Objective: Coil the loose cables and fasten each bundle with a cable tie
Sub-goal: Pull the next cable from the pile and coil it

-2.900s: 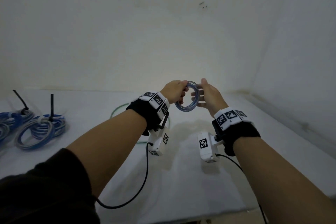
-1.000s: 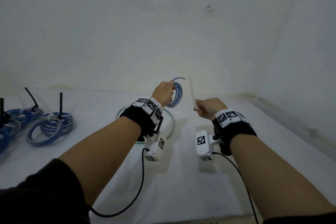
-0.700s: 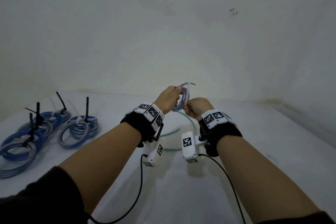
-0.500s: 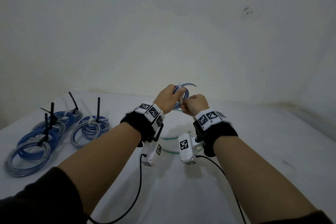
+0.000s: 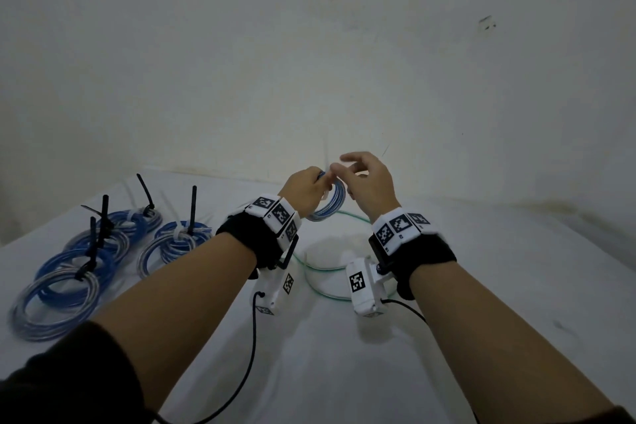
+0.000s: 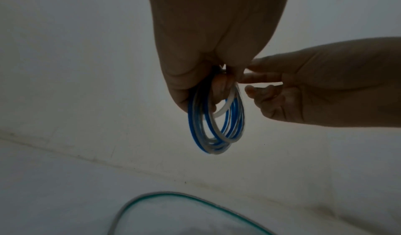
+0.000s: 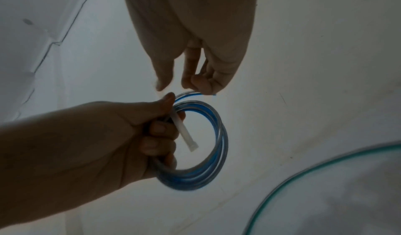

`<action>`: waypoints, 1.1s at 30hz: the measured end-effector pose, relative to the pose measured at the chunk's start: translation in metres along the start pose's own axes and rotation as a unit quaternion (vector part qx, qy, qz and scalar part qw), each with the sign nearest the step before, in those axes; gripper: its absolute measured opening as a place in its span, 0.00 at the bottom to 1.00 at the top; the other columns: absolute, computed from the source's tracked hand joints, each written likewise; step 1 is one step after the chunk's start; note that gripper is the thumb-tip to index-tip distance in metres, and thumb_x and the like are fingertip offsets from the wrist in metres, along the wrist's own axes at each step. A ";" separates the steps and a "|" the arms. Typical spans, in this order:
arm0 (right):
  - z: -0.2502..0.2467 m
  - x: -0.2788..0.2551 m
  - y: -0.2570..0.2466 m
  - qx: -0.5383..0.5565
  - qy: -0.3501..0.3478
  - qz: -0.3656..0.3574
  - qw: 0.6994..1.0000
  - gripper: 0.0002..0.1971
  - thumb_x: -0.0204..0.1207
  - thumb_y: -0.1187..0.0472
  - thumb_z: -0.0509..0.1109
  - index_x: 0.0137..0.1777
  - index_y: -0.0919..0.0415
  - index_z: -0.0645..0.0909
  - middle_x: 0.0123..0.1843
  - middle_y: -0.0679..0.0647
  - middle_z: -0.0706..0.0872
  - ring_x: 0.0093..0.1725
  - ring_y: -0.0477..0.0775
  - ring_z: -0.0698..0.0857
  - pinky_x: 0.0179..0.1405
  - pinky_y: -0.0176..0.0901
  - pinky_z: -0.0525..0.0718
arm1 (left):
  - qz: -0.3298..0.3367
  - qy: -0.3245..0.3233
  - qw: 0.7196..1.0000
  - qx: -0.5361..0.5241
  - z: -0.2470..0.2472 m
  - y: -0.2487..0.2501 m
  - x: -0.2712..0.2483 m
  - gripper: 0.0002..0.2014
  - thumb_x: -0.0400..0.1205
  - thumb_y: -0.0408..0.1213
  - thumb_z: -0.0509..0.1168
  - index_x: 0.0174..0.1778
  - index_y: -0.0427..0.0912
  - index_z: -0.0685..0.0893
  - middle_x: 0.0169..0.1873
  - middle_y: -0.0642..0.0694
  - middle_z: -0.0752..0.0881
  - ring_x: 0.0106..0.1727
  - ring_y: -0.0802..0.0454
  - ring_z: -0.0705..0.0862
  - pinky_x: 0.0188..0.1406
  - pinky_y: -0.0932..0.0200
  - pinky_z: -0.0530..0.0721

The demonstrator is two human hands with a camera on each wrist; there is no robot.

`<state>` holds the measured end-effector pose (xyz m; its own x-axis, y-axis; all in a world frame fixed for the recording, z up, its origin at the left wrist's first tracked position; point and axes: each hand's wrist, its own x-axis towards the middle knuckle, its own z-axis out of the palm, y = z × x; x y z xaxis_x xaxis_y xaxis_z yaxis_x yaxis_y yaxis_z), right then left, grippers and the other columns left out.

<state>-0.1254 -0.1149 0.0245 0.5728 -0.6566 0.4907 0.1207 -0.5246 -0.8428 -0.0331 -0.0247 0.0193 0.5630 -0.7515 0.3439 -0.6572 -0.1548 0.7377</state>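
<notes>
Blue coil (image 7: 208, 146) hangs upright in left hand's (image 5: 306, 189) closed grip; right hand (image 5: 366, 179) loose.

glossy, smooth blue-and-clear plastic on the coiled cable (image 7: 208, 161), matt white plastic on the cable tie (image 7: 184, 132) lying across it, dull white cloth over the table (image 5: 344, 372) below the coil.

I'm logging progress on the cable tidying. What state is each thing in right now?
Blue coil: wound, held off the table by the left hand, not yet fastened.
White cable tie: passed through the coil, head end free, not closed.
Right hand: at the coil's top, fingers loosely curled, gripping nothing clearly.
Finished bundles: tied, lying on the table.
Green cable: loose, uncoiled.
</notes>
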 end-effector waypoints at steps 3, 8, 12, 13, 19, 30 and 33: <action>0.000 0.003 0.000 -0.009 -0.027 -0.010 1.000 0.04 0.73 0.59 0.75 0.46 0.58 0.86 0.34 0.49 0.84 0.27 0.41 0.80 0.32 0.34 0.78 | 0.019 -0.038 0.999 0.031 0.002 0.001 -0.002 0.17 0.87 0.44 0.52 0.40 0.38 0.78 0.32 0.47 0.79 0.33 0.50 0.75 0.37 0.57 0.72; 0.000 0.006 0.002 -0.016 -0.023 -0.019 0.999 0.04 0.74 0.65 0.73 0.39 0.58 0.83 0.35 0.57 0.84 0.27 0.49 0.82 0.33 0.38 0.82 | 0.036 -0.070 0.997 0.025 0.005 0.005 -0.005 0.18 0.88 0.42 0.48 0.41 0.37 0.78 0.32 0.46 0.77 0.28 0.57 0.72 0.30 0.67 0.69; -0.004 0.006 0.005 -0.018 -0.071 -0.022 0.997 0.05 0.78 0.68 0.68 0.40 0.62 0.80 0.26 0.56 0.81 0.24 0.50 0.80 0.29 0.37 0.81 | 0.028 -0.059 0.998 0.006 0.003 0.003 -0.004 0.19 0.88 0.40 0.48 0.38 0.37 0.77 0.27 0.52 0.74 0.27 0.58 0.71 0.32 0.60 0.70; -0.004 0.006 0.006 -0.014 -0.080 -0.019 0.997 0.06 0.78 0.68 0.67 0.40 0.63 0.80 0.27 0.57 0.82 0.26 0.51 0.80 0.30 0.39 0.82 | 0.024 -0.053 0.998 0.009 0.003 0.001 -0.003 0.19 0.88 0.41 0.48 0.35 0.39 0.76 0.27 0.51 0.74 0.28 0.57 0.71 0.32 0.59 0.69; -0.006 0.008 0.009 0.067 -0.119 0.019 0.990 0.08 0.80 0.70 0.64 0.39 0.64 0.77 0.32 0.61 0.84 0.29 0.49 0.85 0.36 0.40 0.88 | -0.010 -0.002 1.000 -0.015 0.001 -0.002 0.001 0.14 0.84 0.33 0.52 0.39 0.32 0.80 0.35 0.38 0.78 0.37 0.44 0.73 0.42 0.52 0.71; -0.005 0.004 0.006 0.065 -0.148 0.045 0.986 0.09 0.84 0.66 0.60 0.41 0.61 0.72 0.39 0.64 0.84 0.31 0.54 0.87 0.32 0.40 0.88 | -0.052 0.033 0.992 -0.109 0.004 -0.006 0.001 0.14 0.78 0.32 0.57 0.25 0.39 0.73 0.24 0.42 0.75 0.27 0.45 0.74 0.35 0.56 0.71; -0.002 0.003 0.008 0.067 -0.123 0.021 0.990 0.09 0.83 0.66 0.60 0.41 0.60 0.73 0.42 0.65 0.82 0.32 0.54 0.87 0.36 0.42 0.88 | -0.085 0.028 0.989 -0.116 0.003 -0.003 0.004 0.19 0.79 0.28 0.56 0.19 0.39 0.70 0.13 0.49 0.70 0.15 0.54 0.69 0.27 0.60 0.69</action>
<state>-0.1247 -0.1219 0.0199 0.7575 -0.5165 0.3994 0.1895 -0.4115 -0.8915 -0.0302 -0.0292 0.0165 0.6864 -0.6895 0.2313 -0.4223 -0.1190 0.8986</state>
